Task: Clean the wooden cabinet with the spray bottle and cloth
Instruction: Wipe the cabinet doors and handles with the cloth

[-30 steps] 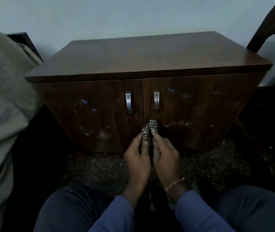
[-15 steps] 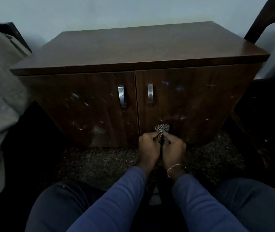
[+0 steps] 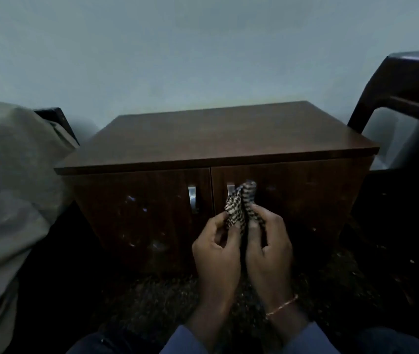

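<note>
There is one cabinet point(image 3: 216, 159) with two doors and two shiny handles point(image 3: 192, 198). There is one cloth point(image 3: 240, 208), with a checked pattern. Two hands hold it, side by side, in front of the cabinet's right door. The left hand point(image 3: 216, 254) pinches the left part of the cloth with a tight grip. The right hand point(image 3: 268, 249) pinches the right part the same way. The bunched cloth sticks up above the fingers point(image 3: 257, 209) and hides most of the right handle. The right wrist wears one thin bracelet point(image 3: 281, 306). Right of the cabinet stands one dark chair point(image 3: 407, 80).
</note>
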Motion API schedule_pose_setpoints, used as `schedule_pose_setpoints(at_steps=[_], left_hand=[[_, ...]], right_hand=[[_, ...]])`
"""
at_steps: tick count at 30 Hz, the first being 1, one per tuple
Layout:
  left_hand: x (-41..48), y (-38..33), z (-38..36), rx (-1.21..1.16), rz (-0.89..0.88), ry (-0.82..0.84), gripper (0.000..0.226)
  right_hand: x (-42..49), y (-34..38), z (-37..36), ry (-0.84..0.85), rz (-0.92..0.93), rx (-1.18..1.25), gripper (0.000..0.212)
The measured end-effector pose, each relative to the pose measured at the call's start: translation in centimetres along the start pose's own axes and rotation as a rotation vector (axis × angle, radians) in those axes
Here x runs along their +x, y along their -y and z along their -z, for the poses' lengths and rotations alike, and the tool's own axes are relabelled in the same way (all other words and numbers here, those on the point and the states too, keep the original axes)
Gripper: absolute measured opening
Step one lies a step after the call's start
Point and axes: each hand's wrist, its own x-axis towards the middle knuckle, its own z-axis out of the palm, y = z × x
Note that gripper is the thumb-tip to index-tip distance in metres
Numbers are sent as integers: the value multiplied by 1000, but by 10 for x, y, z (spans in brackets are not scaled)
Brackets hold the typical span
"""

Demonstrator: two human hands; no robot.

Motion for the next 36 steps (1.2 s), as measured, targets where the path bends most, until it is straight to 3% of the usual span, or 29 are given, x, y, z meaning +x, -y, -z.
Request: schedule_pose_setpoints(at_steps=[4, 6, 9, 12, 15, 17, 19, 23, 24, 26, 28, 30, 32, 36], left_hand=[[33, -28, 4, -346, 193, 102, 20], [47, -35, 9, -429, 213, 228, 24], [56, -39, 15, -205, 69, 356, 27], [71, -29, 23, 184, -219, 215, 19], [90, -22, 18, 374, -312, 141, 24], [96, -24, 8, 508, -359, 217, 27], [98, -30, 5, 536, -393, 274, 29], [116, -43, 19, 484, -610, 198, 27], [122, -48, 20, 478, -663, 170, 27], [135, -61, 11, 445, -689, 149, 26], [151, -71, -4, 426, -616, 190, 22], [169, -70, -12, 467, -517, 257, 19], [181, -66, -15, 527, -475, 292, 22], [180, -66, -18, 562, -465, 361, 23]], right_hand=[[29, 16, -1, 262, 249, -112, 53], [37, 8, -5, 267, 316, -226, 61], [49, -5, -14, 92, 374, -259, 46], [62, -8, -22, 22, 552, -402, 29], [74, -15, -21, 59, 640, -484, 17], [79, -31, -10, 30, 599, -493, 20], [81, -50, 11, -72, 443, -452, 28], [73, -50, 19, -306, 65, -299, 26], [71, -40, 7, -274, 86, -301, 24], [66, -20, -19, -94, 314, -371, 23], [70, -9, -31, 95, 527, -421, 28], [81, -13, -22, 135, 577, -462, 34], [86, -29, -1, -9, 452, -441, 39], [91, -50, 23, -480, 4, -162, 37]])
